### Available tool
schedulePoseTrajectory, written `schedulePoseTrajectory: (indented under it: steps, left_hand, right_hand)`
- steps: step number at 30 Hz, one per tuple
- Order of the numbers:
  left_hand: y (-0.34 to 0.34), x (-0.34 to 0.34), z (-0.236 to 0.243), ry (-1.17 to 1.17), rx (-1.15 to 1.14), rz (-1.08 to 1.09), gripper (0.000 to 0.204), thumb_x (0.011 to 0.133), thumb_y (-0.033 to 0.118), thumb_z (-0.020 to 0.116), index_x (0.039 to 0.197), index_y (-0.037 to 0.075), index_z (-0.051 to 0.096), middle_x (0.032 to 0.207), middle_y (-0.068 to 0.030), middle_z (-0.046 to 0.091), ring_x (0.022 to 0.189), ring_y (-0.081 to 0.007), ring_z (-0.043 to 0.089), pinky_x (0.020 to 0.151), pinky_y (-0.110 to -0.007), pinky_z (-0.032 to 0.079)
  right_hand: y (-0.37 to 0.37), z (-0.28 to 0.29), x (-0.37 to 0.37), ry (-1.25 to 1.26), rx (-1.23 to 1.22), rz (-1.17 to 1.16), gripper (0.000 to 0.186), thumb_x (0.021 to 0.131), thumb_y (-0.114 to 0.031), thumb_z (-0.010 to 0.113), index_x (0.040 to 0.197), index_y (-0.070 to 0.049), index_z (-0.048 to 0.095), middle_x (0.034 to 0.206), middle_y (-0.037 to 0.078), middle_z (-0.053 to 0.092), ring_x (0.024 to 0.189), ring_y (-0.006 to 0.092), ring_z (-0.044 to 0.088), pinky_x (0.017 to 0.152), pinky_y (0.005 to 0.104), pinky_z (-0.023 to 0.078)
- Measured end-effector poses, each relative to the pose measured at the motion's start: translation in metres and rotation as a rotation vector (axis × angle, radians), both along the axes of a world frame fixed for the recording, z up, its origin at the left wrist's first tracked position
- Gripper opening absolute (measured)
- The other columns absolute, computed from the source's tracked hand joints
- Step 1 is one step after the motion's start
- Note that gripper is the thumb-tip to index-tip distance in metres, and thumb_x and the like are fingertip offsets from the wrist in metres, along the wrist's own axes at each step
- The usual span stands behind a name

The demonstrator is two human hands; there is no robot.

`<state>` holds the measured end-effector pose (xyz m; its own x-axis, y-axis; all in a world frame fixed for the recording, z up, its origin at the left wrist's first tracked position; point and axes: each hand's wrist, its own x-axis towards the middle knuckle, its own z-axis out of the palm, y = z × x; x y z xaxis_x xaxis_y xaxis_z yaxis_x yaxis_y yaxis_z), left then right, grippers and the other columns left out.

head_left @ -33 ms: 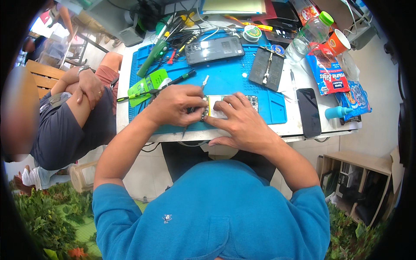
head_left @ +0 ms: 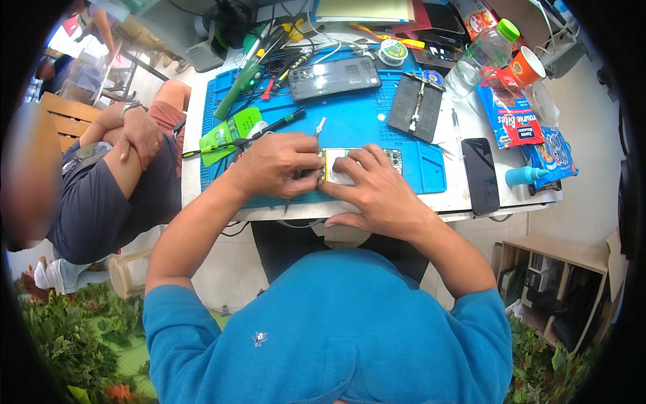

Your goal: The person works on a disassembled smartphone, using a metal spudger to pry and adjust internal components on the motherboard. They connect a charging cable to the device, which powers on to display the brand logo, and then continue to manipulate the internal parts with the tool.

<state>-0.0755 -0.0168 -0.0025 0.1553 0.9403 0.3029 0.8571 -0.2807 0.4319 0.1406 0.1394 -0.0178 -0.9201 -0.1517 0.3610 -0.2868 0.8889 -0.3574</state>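
An opened phone (head_left: 397, 161) with a bare circuit board and a pale battery lies on the blue work mat (head_left: 350, 124) near the table's front edge. Fingers of my right hand (head_left: 380, 188) are curled over it, holding it down, while the thumb sticks out apart toward me. At the phone's left end my left hand (head_left: 279, 165) is closed in a pinch around a thin tool. Its dark pointed end (head_left: 288, 205) shows below the hand. A silver tip (head_left: 321, 125) juts out beyond the fingers; whether it belongs to that tool I cannot tell. My fingers hide the contact spot.
Behind lie a dark phone (head_left: 336, 77), a black holder (head_left: 416, 106), a solder spool (head_left: 391, 52) and a green tool (head_left: 239, 91). Rightward are a black phone (head_left: 479, 176), a bottle (head_left: 474, 60), a paper cup (head_left: 526, 66) and snack bags (head_left: 508, 111). A person (head_left: 101, 175) sits at left.
My left fingers have shifted very slightly at the phone's left end. Otherwise the hands and the things on the table look the same.
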Motion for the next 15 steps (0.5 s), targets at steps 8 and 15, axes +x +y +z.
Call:
schedulePoseTrajectory:
  steps: [8,15]
  left_hand:
    - [-0.002,-0.003,0.009,-0.243,-0.191,0.181,0.015,0.084,0.006,0.079,0.099,0.004,0.080,0.096,-0.0097,0.070,0.083,-0.0276,0.070,0.072,-0.036,0.054]
    - [-0.018,0.005,0.000,-0.368,-0.080,0.481,0.025,0.086,0.003,0.079,0.111,0.007,0.081,0.104,-0.0054,0.070,0.076,-0.0128,0.064,0.068,-0.027,0.052]
  right_hand:
    - [0.007,0.003,-0.006,0.004,0.010,0.017,0.063,0.079,-0.047,0.088,0.127,-0.009,0.072,0.122,0.013,0.064,0.120,0.0329,0.058,0.110,0.0501,0.043]
    - [0.023,0.014,-0.028,-0.163,-0.045,-0.084,0.075,0.076,-0.040,0.091,0.135,-0.001,0.065,0.121,0.016,0.066,0.117,0.0350,0.059,0.106,0.0458,0.046]
